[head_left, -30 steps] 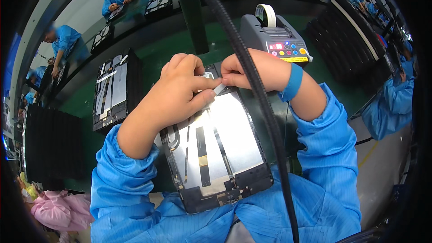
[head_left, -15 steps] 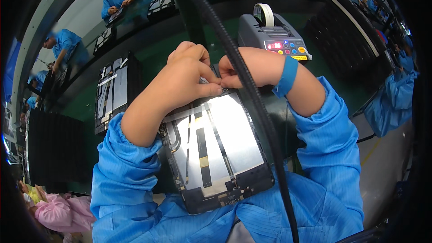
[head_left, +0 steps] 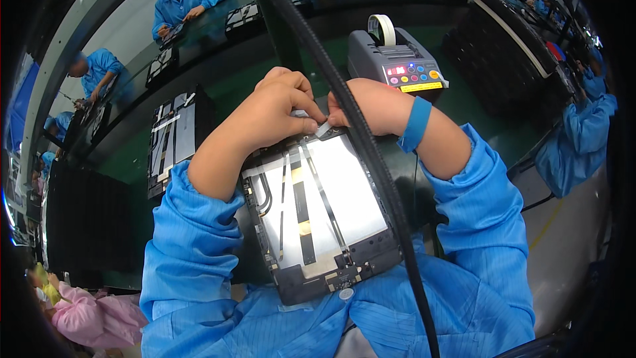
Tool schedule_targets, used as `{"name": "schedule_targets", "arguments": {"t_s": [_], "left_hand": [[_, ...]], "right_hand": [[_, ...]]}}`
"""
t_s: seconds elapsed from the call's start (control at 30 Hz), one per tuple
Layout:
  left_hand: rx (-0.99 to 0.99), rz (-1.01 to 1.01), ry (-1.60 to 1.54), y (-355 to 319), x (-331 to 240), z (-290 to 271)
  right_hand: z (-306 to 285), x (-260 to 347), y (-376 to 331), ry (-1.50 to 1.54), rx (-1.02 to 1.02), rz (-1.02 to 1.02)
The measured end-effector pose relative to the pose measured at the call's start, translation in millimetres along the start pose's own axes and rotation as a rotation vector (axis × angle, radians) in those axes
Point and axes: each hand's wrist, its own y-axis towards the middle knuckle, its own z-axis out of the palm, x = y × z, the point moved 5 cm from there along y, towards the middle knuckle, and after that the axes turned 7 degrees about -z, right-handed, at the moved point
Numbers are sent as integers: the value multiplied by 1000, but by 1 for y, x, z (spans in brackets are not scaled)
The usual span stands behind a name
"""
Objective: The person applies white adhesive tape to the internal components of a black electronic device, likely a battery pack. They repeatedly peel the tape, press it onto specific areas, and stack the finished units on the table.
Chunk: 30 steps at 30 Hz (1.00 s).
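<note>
While both of my hands crowd the far edge of the opened tablet panel (head_left: 318, 209), my left hand (head_left: 275, 109) is curled nearly closed, its fingertips (head_left: 311, 114) pinching a small pale strip of tape (head_left: 322, 130) at the panel's top rim, and my right hand (head_left: 361, 103), wearing a blue wrist strap (head_left: 415, 124), presses in from the other side with its fingers bunched, partly hidden behind the black cable (head_left: 351, 132) that crosses in front of it; whether it grips the strip or only steadies it I cannot tell. The panel lies flat just under and nearer me than both hands, resting against my blue sleeves (head_left: 192, 238). I judge it light, stiff and fragile: a thin shiny sheet with dark ribbon cables (head_left: 301, 205) and an exposed circuit edge near me, best held by its outer frame, never by the ribbons. The tape looks flimsy and sticky, calling for a fingertip pinch at its free end. A grey tape dispenser (head_left: 396, 63) stands just beyond my right hand, and another opened panel (head_left: 173, 136) lies to the left of my left forearm.
</note>
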Motion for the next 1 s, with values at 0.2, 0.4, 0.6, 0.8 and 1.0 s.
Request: {"name": "schedule_targets", "arguments": {"t_s": [0.2, 0.4, 0.6, 0.8, 1.0], "left_hand": [[-70, 29, -28, 0, 0, 2], [-241, 189, 155, -12, -17, -2], [-253, 211, 311, -43, -35, 3], [-226, -13, 271, -74, -48, -9], [-169, -317, -395, -193, -29, 31]], "right_hand": [[0, 3, -4, 26, -30, 33], [3, -4, 0, 131, -9, 136], [3, -10, -3, 269, -90, 242], [37, -25, -32, 850, -415, 271], [76, 21, -125, 424, -284, -78]]}}
